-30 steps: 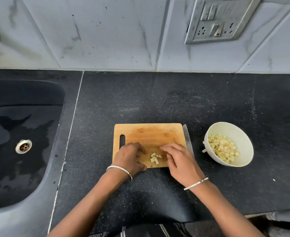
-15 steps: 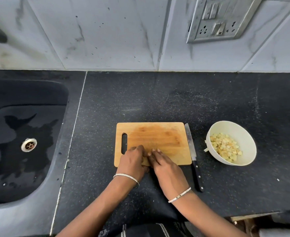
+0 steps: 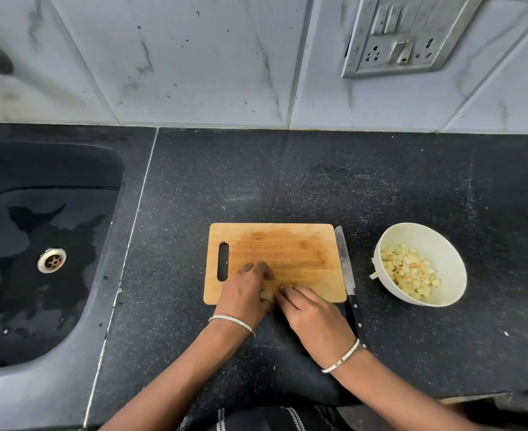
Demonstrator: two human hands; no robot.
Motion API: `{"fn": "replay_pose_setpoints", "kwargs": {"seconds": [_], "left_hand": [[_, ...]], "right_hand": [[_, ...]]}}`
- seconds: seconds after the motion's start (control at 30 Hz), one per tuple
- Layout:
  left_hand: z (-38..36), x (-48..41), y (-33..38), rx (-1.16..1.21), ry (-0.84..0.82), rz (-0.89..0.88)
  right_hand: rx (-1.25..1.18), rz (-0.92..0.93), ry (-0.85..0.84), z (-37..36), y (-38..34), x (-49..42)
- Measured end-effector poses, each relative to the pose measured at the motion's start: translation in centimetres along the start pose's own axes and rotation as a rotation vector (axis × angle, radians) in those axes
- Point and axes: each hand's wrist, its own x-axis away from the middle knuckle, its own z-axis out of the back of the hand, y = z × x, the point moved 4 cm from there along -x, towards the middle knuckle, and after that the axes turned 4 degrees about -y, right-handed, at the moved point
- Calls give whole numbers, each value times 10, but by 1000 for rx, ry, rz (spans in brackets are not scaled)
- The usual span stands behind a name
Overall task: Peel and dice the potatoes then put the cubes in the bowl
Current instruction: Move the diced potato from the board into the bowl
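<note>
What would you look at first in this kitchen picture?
The left hand and right hand huddle over a few pale potato cubes at the near edge of the rectangular wooden cutting board. To the right sits a round white bowl with a heap of diced potato inside. A black-handled knife lies between them.

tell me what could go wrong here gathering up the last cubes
1. The potato cubes sit between the left hand and right hand at the cutting board near edge; some could spill onto the counter.
2. The knife lies beside the right wrist, which could brush it reaching for the bowl.
</note>
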Motion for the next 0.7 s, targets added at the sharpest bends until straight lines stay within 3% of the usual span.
{"fn": "replay_pose_setpoints", "kwargs": {"seconds": [0.13,0.3,0.4,0.47,0.6,0.7], "left_hand": [[1,0,1,14,10,-14],[2,-1,4,38,19,-44],[1,-4,6,54,6,-62],[0,-5,8,43,-15,-75],[-4,-5,13,-24,-25,-129],[-8,-2,18,-22,-10,-188]], "right_hand": [[-285,-168,59,17,17,-8],[-974,-753,99,36,51,-7],[-1544,-949,172,46,58,-4],[-1765,-1000,230,61,65,1],[-1687,-992,434,99,96,17],[-1127,-1029,533,121,131,41]]}}
